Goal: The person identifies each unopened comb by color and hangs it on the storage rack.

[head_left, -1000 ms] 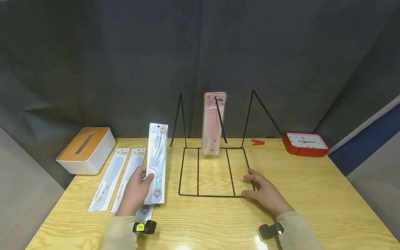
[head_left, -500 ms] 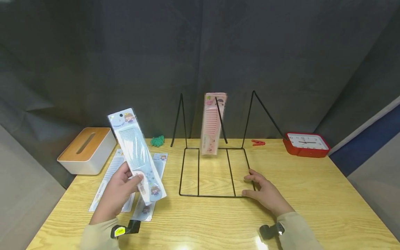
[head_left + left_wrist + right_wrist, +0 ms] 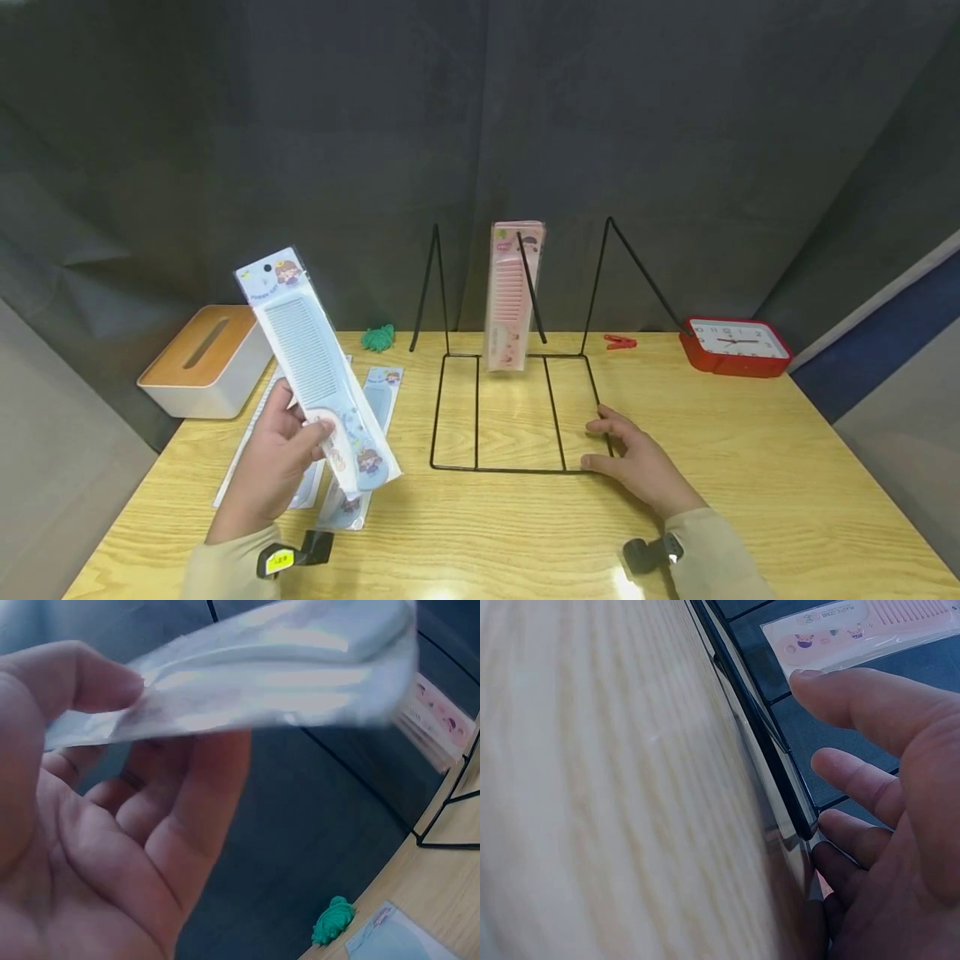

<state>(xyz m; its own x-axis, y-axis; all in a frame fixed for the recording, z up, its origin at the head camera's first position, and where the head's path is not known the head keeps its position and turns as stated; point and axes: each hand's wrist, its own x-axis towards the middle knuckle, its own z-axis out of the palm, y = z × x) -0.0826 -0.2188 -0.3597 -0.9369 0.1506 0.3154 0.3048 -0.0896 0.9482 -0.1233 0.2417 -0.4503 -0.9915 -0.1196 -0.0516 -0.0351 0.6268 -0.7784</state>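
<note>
My left hand [image 3: 264,462] pinches a packaged blue comb [image 3: 303,346] by its lower end, thumb on the front and fingers behind. The pack leans to the left, its card's hole at the top. In the left wrist view this comb pack [image 3: 285,675] is seen nearly edge-on. My right hand [image 3: 641,467] is at the right front corner of a black wire display rack [image 3: 517,472], its fingers loosely bent beside the wire. Pink packaged combs [image 3: 506,308] hang on the rack's middle hook. Below the held pack, another packaged blue comb [image 3: 384,390] lies on the table, partly covered.
More blue comb packs [image 3: 303,492] lie at the left, mostly hidden by my left hand. Behind them stands a white tissue box [image 3: 206,396] with a wooden lid. A small green object [image 3: 377,337], a red clip [image 3: 620,342] and a red clock [image 3: 735,365] are along the back.
My left hand has moved left and raised the blue comb pack, tilting it leftward. The green object and a comb pack beneath have come into view. My right hand stays put.
</note>
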